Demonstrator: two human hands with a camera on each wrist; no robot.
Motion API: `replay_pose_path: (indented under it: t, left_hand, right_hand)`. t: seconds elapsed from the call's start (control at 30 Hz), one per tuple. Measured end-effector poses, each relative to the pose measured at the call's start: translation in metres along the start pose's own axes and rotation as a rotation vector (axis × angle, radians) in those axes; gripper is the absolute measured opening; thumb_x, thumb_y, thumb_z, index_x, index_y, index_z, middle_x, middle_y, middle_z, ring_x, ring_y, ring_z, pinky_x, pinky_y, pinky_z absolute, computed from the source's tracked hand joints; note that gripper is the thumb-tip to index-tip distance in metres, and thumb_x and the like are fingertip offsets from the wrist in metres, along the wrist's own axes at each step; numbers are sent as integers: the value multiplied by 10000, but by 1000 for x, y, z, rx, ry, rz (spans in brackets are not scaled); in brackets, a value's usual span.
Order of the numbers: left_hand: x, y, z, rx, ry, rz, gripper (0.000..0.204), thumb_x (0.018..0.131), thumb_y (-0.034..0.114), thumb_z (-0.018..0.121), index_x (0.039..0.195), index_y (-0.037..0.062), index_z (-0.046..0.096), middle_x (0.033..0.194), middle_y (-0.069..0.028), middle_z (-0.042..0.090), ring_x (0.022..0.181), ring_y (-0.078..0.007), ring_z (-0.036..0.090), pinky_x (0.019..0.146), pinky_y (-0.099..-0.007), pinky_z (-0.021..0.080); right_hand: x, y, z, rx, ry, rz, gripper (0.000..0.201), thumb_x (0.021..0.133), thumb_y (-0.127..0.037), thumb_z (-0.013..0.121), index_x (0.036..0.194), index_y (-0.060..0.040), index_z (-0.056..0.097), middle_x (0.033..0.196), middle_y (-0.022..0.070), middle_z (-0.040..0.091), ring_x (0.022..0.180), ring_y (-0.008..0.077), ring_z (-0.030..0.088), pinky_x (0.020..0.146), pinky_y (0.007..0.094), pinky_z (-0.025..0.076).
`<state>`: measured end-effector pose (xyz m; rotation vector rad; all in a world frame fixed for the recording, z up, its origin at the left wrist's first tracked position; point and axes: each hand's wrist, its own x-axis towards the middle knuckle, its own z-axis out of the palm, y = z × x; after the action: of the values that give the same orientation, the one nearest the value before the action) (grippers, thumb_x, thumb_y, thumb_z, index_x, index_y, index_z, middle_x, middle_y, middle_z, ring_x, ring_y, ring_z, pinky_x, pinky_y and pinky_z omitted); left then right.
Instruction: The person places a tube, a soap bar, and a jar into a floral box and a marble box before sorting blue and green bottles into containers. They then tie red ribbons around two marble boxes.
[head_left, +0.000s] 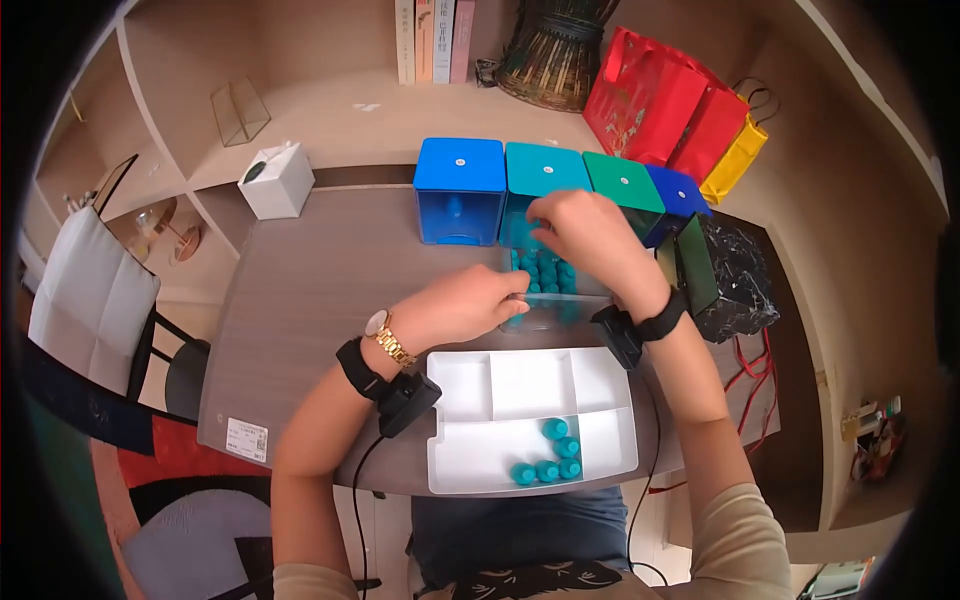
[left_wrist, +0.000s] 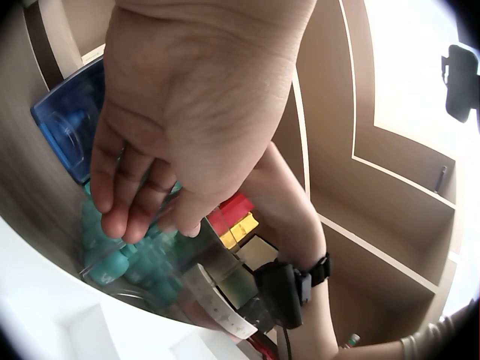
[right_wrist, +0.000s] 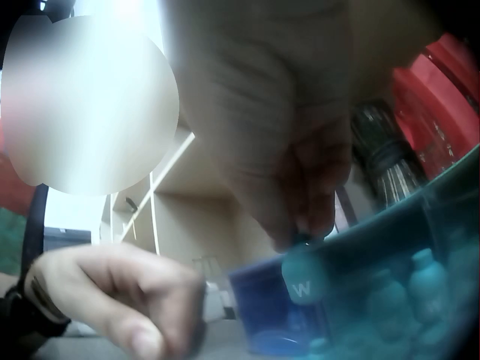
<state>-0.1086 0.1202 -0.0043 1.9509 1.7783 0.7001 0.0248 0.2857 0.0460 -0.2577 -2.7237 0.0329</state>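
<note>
My right hand [head_left: 592, 228] is above the teal-lidded box [head_left: 548, 168]. In the right wrist view its fingertips pinch a small teal bottle [right_wrist: 301, 279] marked W by the top. Several more teal bottles [head_left: 545, 268] fill the box's clear front compartment. My left hand [head_left: 475, 302] is at the left of that compartment, pinching its clear front rim [head_left: 565, 298] between thumb and fingers. Close in front lies a white divided tray [head_left: 462, 462], where several teal bottles [head_left: 567, 447] form an L along the right and near sides of the large compartment.
A blue box [head_left: 460, 190] stands left of the teal one; a green box [head_left: 625, 182] and a dark blue box [head_left: 680, 192] stand right. Further right is a black marbled box [head_left: 735, 275] with red cords. A white tissue box [head_left: 277, 182] sits at the back left.
</note>
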Motion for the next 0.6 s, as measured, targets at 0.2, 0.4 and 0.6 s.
replay_pose_path:
  t: [0.2, 0.4, 0.6]
  left_hand:
    - [2, -6, 2, -33, 9, 58, 216, 1013, 242, 609, 935, 50, 547, 701, -158, 633, 631, -334, 623, 617, -443, 482]
    - [3, -6, 0, -35, -14, 31, 215, 1009, 241, 617, 941, 48, 550, 700, -158, 635, 636, -335, 624, 613, -438, 481]
    - [2, -5, -1, -64, -14, 58, 211, 1011, 238, 610, 949, 45, 550, 707, -165, 637, 631, -339, 614, 605, -436, 478]
  right_hand:
    - [7, 16, 31, -57, -13, -59, 106, 803, -132, 755, 806, -44, 695, 765, 168, 691, 725, 357, 702, 636, 443, 569]
    - [3, 13, 38, -210, 33, -125, 61, 756, -76, 715, 788, -37, 681, 761, 138, 679, 735, 315, 710, 626, 400, 573]
    - [-3, 7, 35, -214, 30, -69, 211, 765, -101, 772, 942, -62, 664, 874, 113, 693, 807, 325, 691, 672, 424, 544]
